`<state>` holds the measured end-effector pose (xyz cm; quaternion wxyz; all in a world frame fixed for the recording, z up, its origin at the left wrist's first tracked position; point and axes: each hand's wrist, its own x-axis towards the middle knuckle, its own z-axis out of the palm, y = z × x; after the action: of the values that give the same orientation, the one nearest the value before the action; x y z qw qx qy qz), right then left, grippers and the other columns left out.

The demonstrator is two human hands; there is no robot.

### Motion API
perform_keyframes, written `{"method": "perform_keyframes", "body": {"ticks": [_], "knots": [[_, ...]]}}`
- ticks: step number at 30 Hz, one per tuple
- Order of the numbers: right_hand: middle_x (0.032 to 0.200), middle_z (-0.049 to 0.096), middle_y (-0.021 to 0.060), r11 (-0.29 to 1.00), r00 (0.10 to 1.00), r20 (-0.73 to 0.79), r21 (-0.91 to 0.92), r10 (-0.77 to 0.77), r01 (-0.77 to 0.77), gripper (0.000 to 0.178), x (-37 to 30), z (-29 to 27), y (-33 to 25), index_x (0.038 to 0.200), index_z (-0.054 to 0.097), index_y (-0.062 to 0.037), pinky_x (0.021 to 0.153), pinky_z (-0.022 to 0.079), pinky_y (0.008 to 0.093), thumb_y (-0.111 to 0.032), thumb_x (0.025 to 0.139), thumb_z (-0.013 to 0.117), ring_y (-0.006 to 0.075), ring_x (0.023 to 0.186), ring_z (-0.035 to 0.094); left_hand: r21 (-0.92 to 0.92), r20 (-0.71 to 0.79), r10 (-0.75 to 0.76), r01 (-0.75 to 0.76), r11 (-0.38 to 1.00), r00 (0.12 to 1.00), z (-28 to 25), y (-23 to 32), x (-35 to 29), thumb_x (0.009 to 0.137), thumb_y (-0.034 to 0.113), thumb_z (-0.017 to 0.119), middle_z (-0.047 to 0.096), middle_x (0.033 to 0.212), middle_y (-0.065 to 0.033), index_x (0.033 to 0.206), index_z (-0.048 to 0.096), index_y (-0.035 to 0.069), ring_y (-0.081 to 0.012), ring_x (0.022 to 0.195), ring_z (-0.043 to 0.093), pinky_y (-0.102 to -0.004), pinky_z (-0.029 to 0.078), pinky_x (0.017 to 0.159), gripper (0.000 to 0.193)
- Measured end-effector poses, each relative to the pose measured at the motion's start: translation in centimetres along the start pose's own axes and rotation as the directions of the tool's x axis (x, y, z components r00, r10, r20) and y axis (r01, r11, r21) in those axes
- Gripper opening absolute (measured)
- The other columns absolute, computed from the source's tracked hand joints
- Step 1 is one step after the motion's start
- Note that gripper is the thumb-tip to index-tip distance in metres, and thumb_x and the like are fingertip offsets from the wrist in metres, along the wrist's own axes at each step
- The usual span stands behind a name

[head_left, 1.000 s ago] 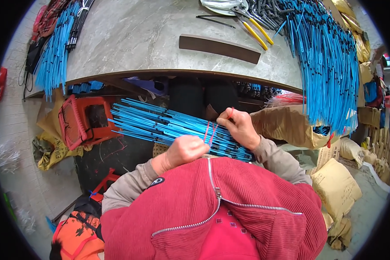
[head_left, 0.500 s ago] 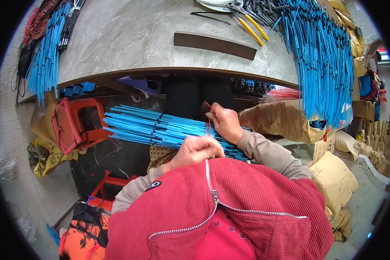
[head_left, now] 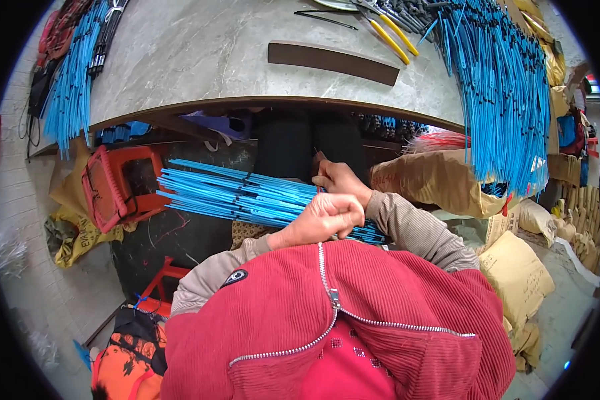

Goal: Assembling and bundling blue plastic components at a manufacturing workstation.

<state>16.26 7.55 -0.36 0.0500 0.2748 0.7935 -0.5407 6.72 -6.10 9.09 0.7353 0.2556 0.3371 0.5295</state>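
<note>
One bundle of thin blue plastic strips with black bands (head_left: pixel 237 195) lies below the near edge of the grey marbled desk (head_left: pixel 193 57), a gap between; strips too many to count. Long axis runs left–right, dipping rightward; left ends point toward one red plastic stool (head_left: pixel 137 170), open room short of it. Right end closes in beside the sleeve. Two hands: left hand (head_left: pixel 323 219) curled over the bundle, right hand (head_left: pixel 343 181) bent at its far side; cannot tell what either grasps.
</note>
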Motion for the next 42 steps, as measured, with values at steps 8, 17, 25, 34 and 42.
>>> {"method": "perform_keyframes", "body": {"ticks": [8,17,25,34,42], "knots": [[0.068,0.061,0.0186,0.995,0.997,-0.017,0.063,-0.075,0.076,0.021,-1.6,0.8,-1.1,0.082,0.058,0.002,0.058,0.047,0.0388,-0.012,0.089,0.073,0.027,0.06,0.06,-0.046,0.177,-0.076,0.086,0.995,0.981,2.5,0.5,-2.5,0.1,0.006,0.062,0.064,0.092,-0.0007,0.096,0.067,-0.001,-0.0056,0.089,0.06,-0.0231,0.049,0.077,0.008],[0.066,0.058,0.0142,0.998,0.997,0.064,0.052,-0.047,0.043,0.024,-1.2,1.3,-0.6,0.08,0.058,0.0011,0.058,0.043,0.0376,-0.015,0.089,0.073,0.0225,0.061,0.053,-0.065,0.161,0.019,-0.009,0.998,0.987,2.9,0.7,-3.2,0.1,0.007,0.061,0.065,0.098,-0.0028,0.105,0.067,-0.003,-0.0073,0.096,0.062,-0.024,0.051,0.084,0.012],[0.066,0.055,0.005,0.98,0.958,0.277,0.156,0.076,-0.123,0.026,-0.1,1.2,-0.1,0.078,0.059,-0.001,0.058,0.042,0.0349,-0.019,0.092,0.072,0.0142,0.064,0.05,-0.024,0.19,0.02,-0.015,1.0,0.982,3.4,1.8,-3.3,0.098,0.005,0.063,0.068,0.1,-0.0047,0.107,0.067,-0.004,-0.0104,0.096,0.064,-0.0259,0.052,0.086,0.013],[0.071,0.062,0.0251,0.921,0.924,-0.124,-0.202,-0.361,0.333,0.024,-0.5,-3.1,-6.6,0.086,0.053,0.0014,0.058,0.049,0.0472,-0.015,0.09,0.069,0.0417,0.065,0.064,0.177,0.245,0.018,-0.063,0.982,0.969,3.8,4.9,-3.0,0.099,0.003,0.061,0.066,0.09,-0.0029,0.095,0.066,-0.002,-0.0071,0.083,0.059,-0.0255,0.048,0.074,0.009],[0.07,0.063,0.0215,0.899,0.93,0.047,-0.242,-0.364,0.364,0.024,-1.3,-0.9,-5.1,0.088,0.052,-0.0022,0.058,0.05,0.0491,-0.019,0.092,0.068,0.0437,0.069,0.064,-0.193,0.051,-0.137,0.144,0.97,0.989,1.4,1.6,-6.8,0.099,0.008,0.063,0.063,0.093,-0.0002,0.096,0.067,0.002,-0.0057,0.087,0.058,-0.0232,0.046,0.077,0.008]]}}
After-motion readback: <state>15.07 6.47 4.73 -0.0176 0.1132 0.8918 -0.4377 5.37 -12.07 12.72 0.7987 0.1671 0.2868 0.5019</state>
